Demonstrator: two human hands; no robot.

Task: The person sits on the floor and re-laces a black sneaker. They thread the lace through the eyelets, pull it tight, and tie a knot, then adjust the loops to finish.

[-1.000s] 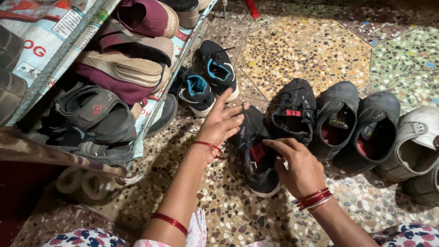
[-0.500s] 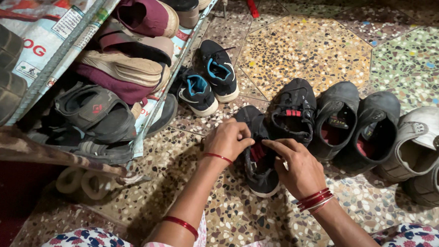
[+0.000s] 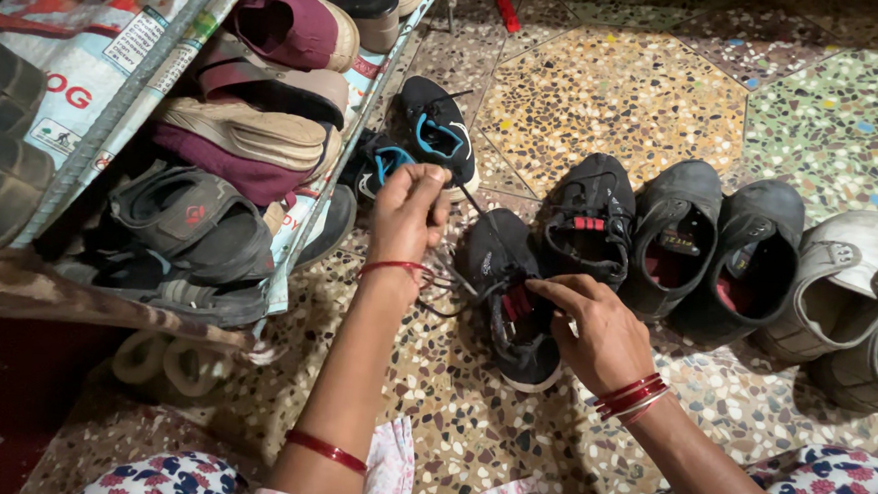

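A black sneaker (image 3: pixel 502 280) with a red tongue lies on the speckled floor in front of me. My left hand (image 3: pixel 408 210) is raised to its left, fingers pinched on a black shoelace (image 3: pixel 462 278) that runs taut from the sneaker. My right hand (image 3: pixel 595 330) rests on the sneaker's near right side and holds it down by the lacing. A matching black sneaker (image 3: pixel 589 220) stands just beyond it.
A metal shoe rack (image 3: pixel 147 81) full of sandals and slippers fills the left side. Two black-and-blue sneakers (image 3: pixel 430 131) lie by the rack. Right of the laced pair stand two black shoes (image 3: pixel 719 252) and grey shoes (image 3: pixel 847 288).
My left hand moved from above the sneaker down to its laces, then pulled up and left with the lace drawn out. My right hand stayed on the sneaker.
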